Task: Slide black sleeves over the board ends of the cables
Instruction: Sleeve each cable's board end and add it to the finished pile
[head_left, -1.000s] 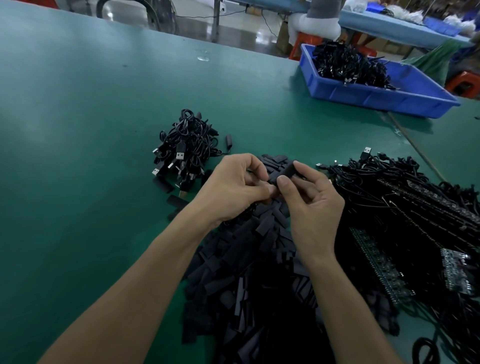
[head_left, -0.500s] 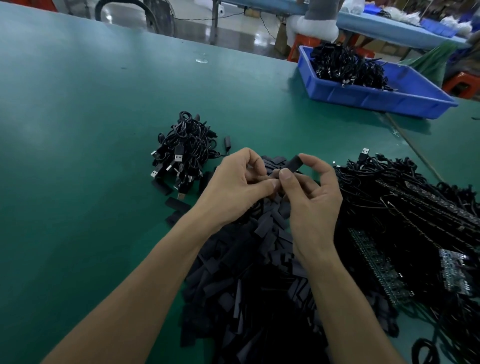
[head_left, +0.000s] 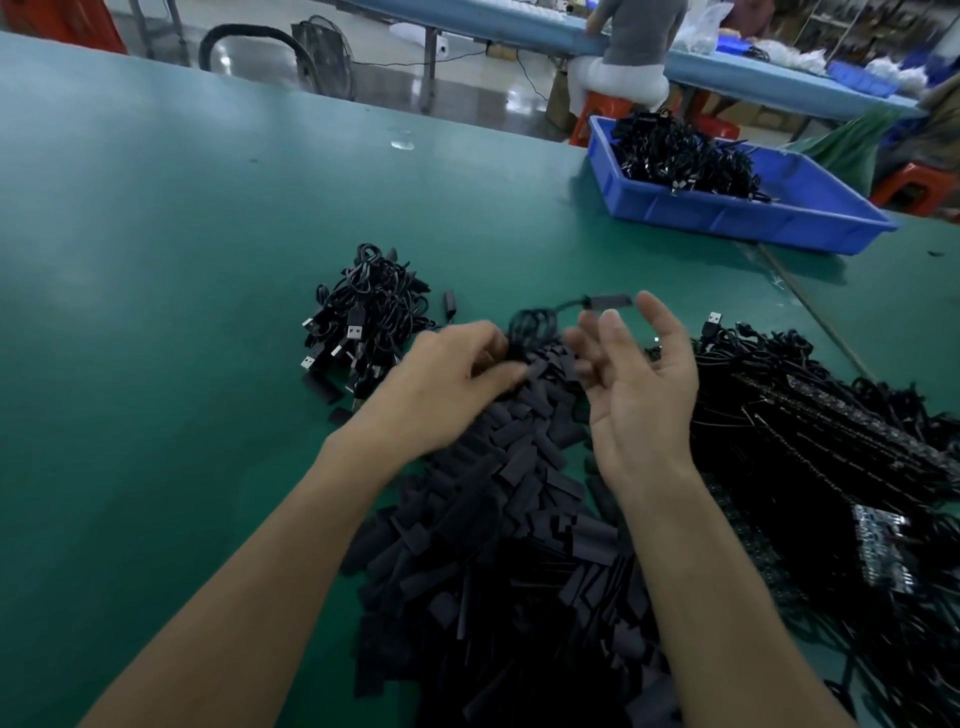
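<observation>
A large heap of flat black sleeves (head_left: 498, 545) lies on the green table (head_left: 182, 260) in front of me. My left hand (head_left: 447, 384) curls over the heap's far end, blurred. Just beyond its fingertips is a coiled black cable (head_left: 530, 325), whose sleeved end (head_left: 605, 301) sticks out to the right. I cannot tell whether the left hand holds the coil. My right hand (head_left: 639, 384) is raised palm-up with fingers spread, holding nothing. Cables with bare circuit boards (head_left: 810, 431) are piled at the right.
A small pile of black USB cables (head_left: 369, 317) lies to the left, with a few loose sleeves (head_left: 322, 389) beside it. A blue bin (head_left: 727, 213) of cables stands at the back right. A person sits at another bench behind it.
My hands were pinched together on a sleeve and cable end. They have now parted: the right hand has opened and let go, and the sleeved cable sits beyond the fingertips.
</observation>
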